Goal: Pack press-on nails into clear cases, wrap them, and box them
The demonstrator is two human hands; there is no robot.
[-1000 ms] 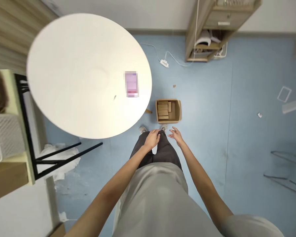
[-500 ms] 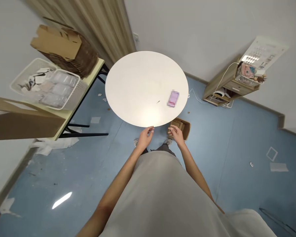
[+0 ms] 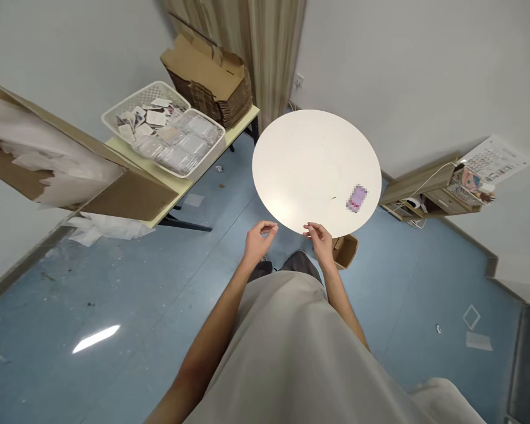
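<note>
Head view: near centre, the left hand point(image 3: 257, 240) and right hand point(image 3: 320, 240) are being held half curled, nothing visibly being gripped, by the table point(image 3: 311, 159) right of upper centre, where a pixelated purple item point(image 3: 357, 198) is being supported.

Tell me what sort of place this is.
Probably a packing or storage room: folded cardboard is stacked on a yellowish table, beside a white basket of clear packages, and a round white table stands nearby.

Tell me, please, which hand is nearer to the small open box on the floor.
Right: the right hand appears just left of the box; the left hand appears farther left.
</note>
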